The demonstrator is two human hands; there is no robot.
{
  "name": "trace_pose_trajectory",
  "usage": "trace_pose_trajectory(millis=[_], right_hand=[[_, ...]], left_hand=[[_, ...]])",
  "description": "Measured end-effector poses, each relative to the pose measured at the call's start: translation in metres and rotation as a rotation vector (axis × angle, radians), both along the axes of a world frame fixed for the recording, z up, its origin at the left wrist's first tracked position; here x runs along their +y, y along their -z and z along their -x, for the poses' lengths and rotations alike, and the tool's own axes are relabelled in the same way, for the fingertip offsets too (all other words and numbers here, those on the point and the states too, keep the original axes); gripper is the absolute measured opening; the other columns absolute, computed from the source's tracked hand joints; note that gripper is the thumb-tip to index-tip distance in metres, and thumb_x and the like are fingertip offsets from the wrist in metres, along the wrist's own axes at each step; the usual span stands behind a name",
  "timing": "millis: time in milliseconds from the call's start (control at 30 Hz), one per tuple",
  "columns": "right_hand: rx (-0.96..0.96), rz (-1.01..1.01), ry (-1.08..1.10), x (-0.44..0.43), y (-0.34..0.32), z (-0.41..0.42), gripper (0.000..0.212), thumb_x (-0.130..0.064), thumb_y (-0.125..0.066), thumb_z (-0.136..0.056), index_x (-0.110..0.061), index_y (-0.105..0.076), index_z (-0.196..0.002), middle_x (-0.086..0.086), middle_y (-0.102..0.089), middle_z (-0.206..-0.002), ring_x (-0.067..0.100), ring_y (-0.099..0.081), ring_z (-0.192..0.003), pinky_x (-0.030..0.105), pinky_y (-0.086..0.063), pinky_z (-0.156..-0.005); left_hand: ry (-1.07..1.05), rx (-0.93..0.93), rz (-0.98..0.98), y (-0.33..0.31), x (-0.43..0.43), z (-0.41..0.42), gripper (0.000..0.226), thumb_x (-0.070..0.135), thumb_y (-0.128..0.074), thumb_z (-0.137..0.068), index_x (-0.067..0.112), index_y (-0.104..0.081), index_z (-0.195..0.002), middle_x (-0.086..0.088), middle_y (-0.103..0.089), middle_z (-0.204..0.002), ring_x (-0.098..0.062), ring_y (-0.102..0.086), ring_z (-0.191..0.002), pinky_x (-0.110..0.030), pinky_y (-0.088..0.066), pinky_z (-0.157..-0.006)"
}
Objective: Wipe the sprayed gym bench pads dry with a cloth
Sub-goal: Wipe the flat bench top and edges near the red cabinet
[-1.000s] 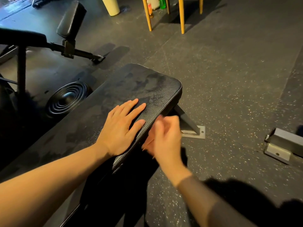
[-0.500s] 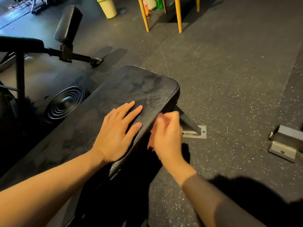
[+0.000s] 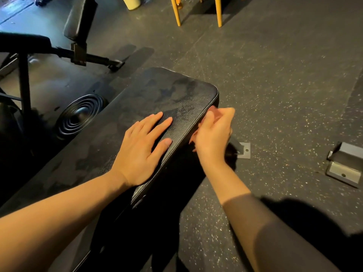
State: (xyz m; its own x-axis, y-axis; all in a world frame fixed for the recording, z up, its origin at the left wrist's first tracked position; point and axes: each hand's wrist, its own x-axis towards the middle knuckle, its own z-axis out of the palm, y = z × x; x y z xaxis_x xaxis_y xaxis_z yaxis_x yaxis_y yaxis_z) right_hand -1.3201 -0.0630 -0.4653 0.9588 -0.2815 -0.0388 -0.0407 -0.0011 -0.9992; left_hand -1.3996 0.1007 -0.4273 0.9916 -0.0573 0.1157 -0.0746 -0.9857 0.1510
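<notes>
The black gym bench pad (image 3: 172,95) runs from lower left to the middle, and its top shows patchy damp marks. My left hand (image 3: 141,148) lies flat on the pad near its right edge, fingers spread, holding nothing. My right hand (image 3: 214,138) presses against the pad's right side wall near the far corner, fingers closed. A reddish-pink cloth (image 3: 213,113) peeks out around those fingers, and most of it is hidden behind the hand.
A ribbed black disc (image 3: 80,114) lies on the floor left of the bench. Another padded bench (image 3: 80,16) stands at the back left. Yellow chair legs (image 3: 175,12) and a pale bin (image 3: 131,2) are behind. A metal foot plate (image 3: 244,151) and a grey bracket (image 3: 343,165) sit on the speckled rubber floor.
My right hand has slid along the pad's side wall toward the far corner with the cloth. My left hand stays flat on top.
</notes>
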Motion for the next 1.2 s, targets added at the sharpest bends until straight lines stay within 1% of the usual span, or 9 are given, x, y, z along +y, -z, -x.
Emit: trace_pose_trajectory(millis=[133,367,433,533,667,767,867,967,1200], right_hand=[[-0.199,0.040,-0.280,0.001,0.005,0.070,0.013,-0.017,-0.052,-0.102,-0.026,-0.044,-0.096,-0.013,-0.060,-0.079,0.001,-0.059,-0.077,0.031,-0.049,-0.072],[0.093,0.102,0.054,-0.013,0.010,-0.060,0.010,-0.020,-0.042,-0.102,-0.025,-0.042,-0.094,-0.001,-0.060,-0.079,0.025,-0.063,-0.076,0.042,-0.055,-0.073],[0.035,0.070,0.024,-0.003,0.012,-0.024,0.012,-0.028,-0.043,-0.104,-0.029,-0.041,-0.091,0.001,-0.063,-0.074,0.022,-0.065,-0.066,0.046,-0.056,-0.069],[-0.135,0.042,-0.227,0.003,0.020,0.064,0.008,-0.022,-0.049,-0.104,-0.024,-0.046,-0.097,-0.007,-0.064,-0.088,0.004,-0.063,-0.078,0.027,-0.050,-0.074],[-0.109,0.069,-0.203,-0.016,0.024,0.036,0.010,-0.018,-0.059,-0.096,-0.026,-0.054,-0.093,-0.012,-0.066,-0.080,0.006,-0.064,-0.079,0.038,-0.053,-0.081],[-0.001,0.025,0.003,-0.047,0.005,-0.025,0.005,-0.004,-0.058,-0.095,-0.009,-0.056,-0.094,-0.012,-0.059,-0.069,-0.006,-0.060,-0.059,0.017,-0.052,-0.066],[0.094,-0.136,0.124,-0.057,-0.010,-0.056,0.006,-0.004,-0.060,-0.090,-0.004,-0.057,-0.095,0.003,-0.069,-0.074,0.011,-0.068,-0.062,0.035,-0.059,-0.061],[0.136,-0.361,0.068,-0.040,-0.023,-0.040,0.014,0.004,-0.060,-0.091,0.003,-0.056,-0.104,0.012,-0.069,-0.073,0.017,-0.064,-0.046,0.026,-0.046,-0.038],[-0.014,-0.292,-0.204,-0.023,-0.015,0.051,0.023,0.010,-0.071,-0.084,-0.010,-0.064,-0.094,-0.006,-0.071,-0.085,0.002,-0.069,-0.073,0.019,-0.053,-0.068]], left_hand=[[-0.008,-0.010,0.004,0.001,-0.001,0.001,0.057,0.059,-0.028,-0.104,0.038,-0.034,-0.157,0.010,-0.028,-0.166,-0.011,-0.021,-0.154,-0.050,-0.021,-0.123],[0.003,-0.002,-0.002,-0.001,-0.001,-0.001,0.057,0.058,-0.027,-0.105,0.038,-0.034,-0.157,0.010,-0.028,-0.166,-0.011,-0.021,-0.154,-0.048,-0.021,-0.123],[0.003,-0.012,0.001,0.000,0.000,0.000,0.056,0.058,-0.028,-0.105,0.037,-0.035,-0.157,0.009,-0.029,-0.165,-0.012,-0.023,-0.153,-0.051,-0.023,-0.122],[0.002,-0.022,0.001,0.002,0.000,0.000,0.056,0.058,-0.028,-0.105,0.037,-0.036,-0.157,0.009,-0.029,-0.165,-0.013,-0.024,-0.153,-0.052,-0.024,-0.122],[0.005,-0.007,-0.001,0.000,0.001,-0.001,0.057,0.058,-0.027,-0.105,0.037,-0.035,-0.157,0.010,-0.028,-0.166,-0.012,-0.023,-0.153,-0.051,-0.023,-0.122],[0.005,0.003,-0.001,0.000,0.000,0.001,0.057,0.060,-0.025,-0.105,0.040,-0.032,-0.157,0.012,-0.026,-0.166,-0.009,-0.019,-0.154,-0.049,-0.020,-0.124],[-0.002,0.008,0.004,-0.001,-0.001,0.001,0.057,0.061,-0.024,-0.105,0.041,-0.031,-0.157,0.013,-0.025,-0.166,-0.008,-0.018,-0.154,-0.048,-0.018,-0.125],[-0.008,0.004,0.008,-0.002,-0.001,0.001,0.057,0.060,-0.024,-0.105,0.040,-0.033,-0.157,0.012,-0.026,-0.166,-0.009,-0.019,-0.154,-0.049,-0.020,-0.124],[-0.003,-0.008,-0.002,0.001,0.000,-0.001,0.057,0.057,-0.028,-0.105,0.036,-0.036,-0.157,0.009,-0.029,-0.165,-0.013,-0.024,-0.153,-0.050,-0.022,-0.122]])
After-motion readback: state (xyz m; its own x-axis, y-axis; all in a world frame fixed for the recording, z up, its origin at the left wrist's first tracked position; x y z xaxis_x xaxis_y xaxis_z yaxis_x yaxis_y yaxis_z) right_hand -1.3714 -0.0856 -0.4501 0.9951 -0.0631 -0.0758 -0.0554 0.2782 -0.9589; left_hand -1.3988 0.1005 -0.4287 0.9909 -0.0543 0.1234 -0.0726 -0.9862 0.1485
